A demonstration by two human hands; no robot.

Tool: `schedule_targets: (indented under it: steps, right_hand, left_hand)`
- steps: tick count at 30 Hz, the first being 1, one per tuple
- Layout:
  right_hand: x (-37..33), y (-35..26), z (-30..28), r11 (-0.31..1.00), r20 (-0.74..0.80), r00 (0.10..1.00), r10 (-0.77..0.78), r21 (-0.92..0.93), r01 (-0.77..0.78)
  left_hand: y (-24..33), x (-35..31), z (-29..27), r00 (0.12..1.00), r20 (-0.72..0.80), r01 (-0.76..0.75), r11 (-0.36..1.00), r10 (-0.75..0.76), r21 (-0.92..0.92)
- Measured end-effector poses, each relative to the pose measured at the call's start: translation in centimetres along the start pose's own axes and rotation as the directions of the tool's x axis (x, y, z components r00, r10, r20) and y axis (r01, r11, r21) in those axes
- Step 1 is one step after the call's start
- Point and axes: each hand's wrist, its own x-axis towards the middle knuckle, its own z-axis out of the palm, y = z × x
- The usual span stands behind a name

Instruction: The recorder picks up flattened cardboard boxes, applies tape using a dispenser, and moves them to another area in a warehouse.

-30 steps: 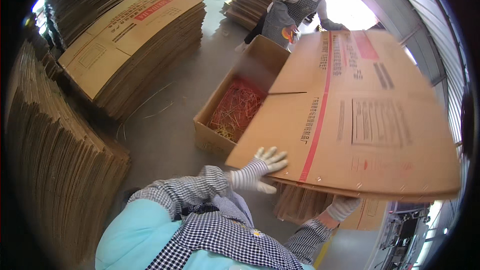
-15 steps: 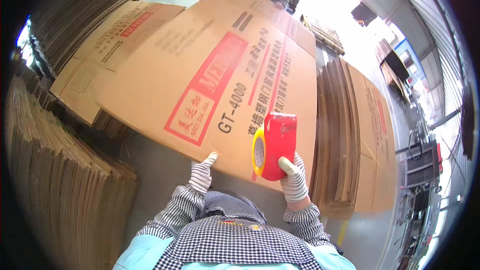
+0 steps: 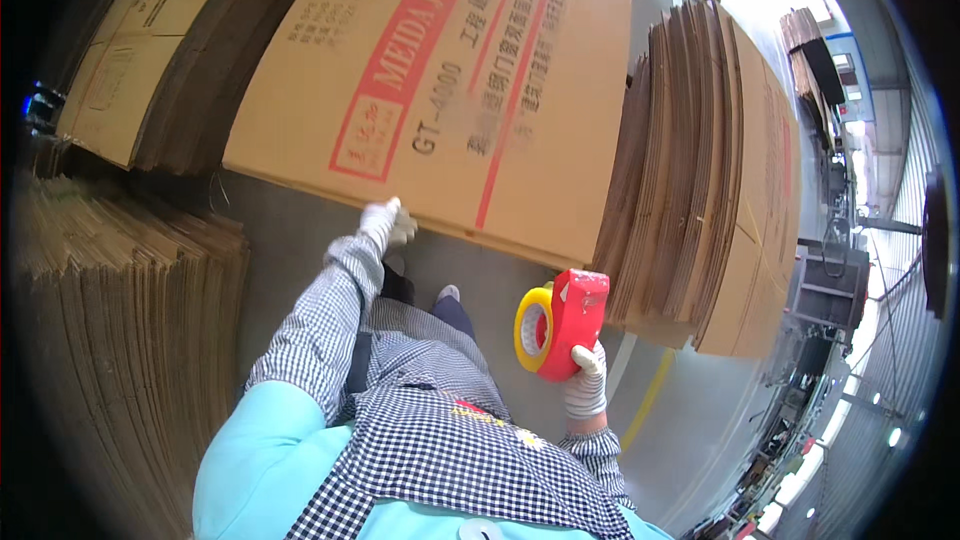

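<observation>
A large flattened cardboard box (image 3: 430, 130) with red and black print lies in front of me. At its near edge is my left hand (image 3: 388, 223), in a white glove; the fingers are curled, the thumb is against the edge, and slight blur hides the exact contact. My right hand (image 3: 586, 380), gloved too, grips a red tape dispenser (image 3: 578, 325) that carries a roll of tape with a yellow outer side (image 3: 534, 330). The dispenser is held just off the box's near right corner, its roll facing left.
Tall stacks of flattened cardboard stand at near left (image 3: 130, 340), far left (image 3: 130, 60) and right (image 3: 690, 170) of the box. My feet show on the grey floor (image 3: 290, 240). A yellow floor line (image 3: 648, 400) runs at lower right, with dark equipment (image 3: 832, 290) beyond.
My view has tipped down, and the other person is out of sight. The box no longer overlaps the far left stack. My right hand with the dispenser has come off the box's near edge.
</observation>
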Motion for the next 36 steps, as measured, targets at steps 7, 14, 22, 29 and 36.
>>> schedule_targets:
  steps: [7, 14, 22, 29, 36]
  right_hand:
    - [1.8, 0.0, -4.6, 0.997, 0.166, 0.985, 0.053, 0.037, -0.06]
    - [3.8, -3.9, 0.0, 0.834, 0.376, 0.926, 0.024, -0.518, 0.189]
    - [7.8, -3.4, 2.6, -0.005, 0.837, 0.516, -0.184, -0.525, 0.851]
    - [8.7, -2.3, 5.3, -0.049, 0.872, 0.481, -0.09, -0.487, 0.872]
    - [10.4, -1.8, 8.3, -0.079, 0.872, 0.476, -0.112, -0.485, 0.871]
  left_hand:
    - [4.6, -1.1, 7.5, 0.857, 0.074, -0.448, 0.808, 0.51, -0.383]
    - [-3.6, -18.0, 9.9, 0.699, 0.594, -0.409, 0.904, 0.398, -0.124]
    - [-2.3, -21.8, 8.2, 0.733, 0.579, -0.279, 0.934, 0.358, -0.224]
    - [-1.0, -21.1, 7.3, 0.822, 0.52, -0.213, 0.972, 0.231, -0.096]
    - [-0.1, -17.9, 4.9, 0.513, -0.067, -0.754, 0.412, 0.856, -0.512]
